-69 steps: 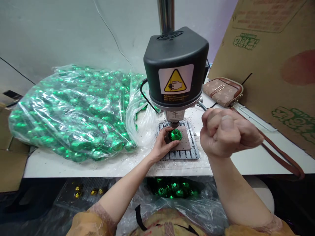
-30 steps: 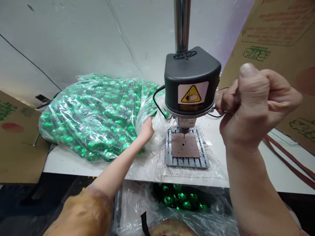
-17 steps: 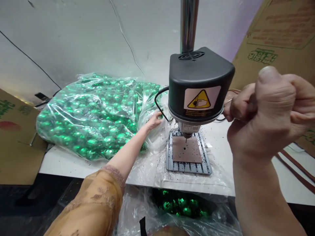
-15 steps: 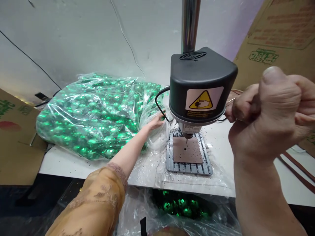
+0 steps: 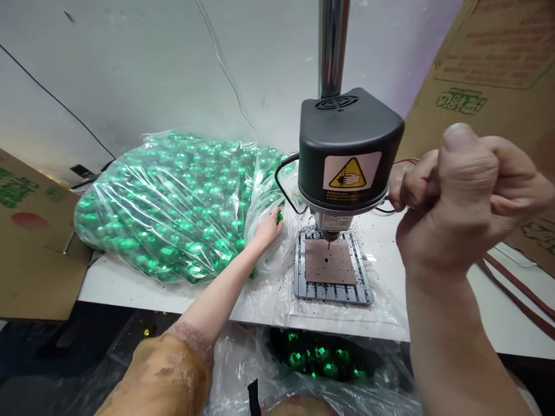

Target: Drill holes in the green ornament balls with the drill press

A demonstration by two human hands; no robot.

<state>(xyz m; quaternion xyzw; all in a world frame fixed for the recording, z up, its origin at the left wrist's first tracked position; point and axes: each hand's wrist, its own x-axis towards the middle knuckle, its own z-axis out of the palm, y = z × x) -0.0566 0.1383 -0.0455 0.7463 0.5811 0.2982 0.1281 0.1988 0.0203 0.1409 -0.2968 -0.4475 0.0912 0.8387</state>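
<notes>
My left hand (image 5: 269, 230) is closed around a small green faceted ball (image 5: 280, 218), mostly covered by the fingers. It is at the right end of a clear plastic bag (image 5: 173, 202) full of shiny green balls. My right hand (image 5: 463, 190) makes a fist at the right side of a black drill press (image 5: 347, 144), wrapped around its handle, which the fingers hide. The thin drill bit (image 5: 328, 245) points down, above a brown board (image 5: 342, 271) with a dark hole. This board lies on the slotted grey base (image 5: 333, 294).
Below the table edge, more green balls (image 5: 321, 355) lie in an open plastic bag. Cardboard boxes stand at left (image 5: 39, 248) and right (image 5: 511, 69). Dark shavings are scattered around the base. Brown straps (image 5: 515, 292) lie on the white table (image 5: 143, 289) at right.
My left hand has drawn slightly toward me and left, and the green ball shows more clearly in its fingers. The right fist stays beside the drill press. The view has shifted a little.
</notes>
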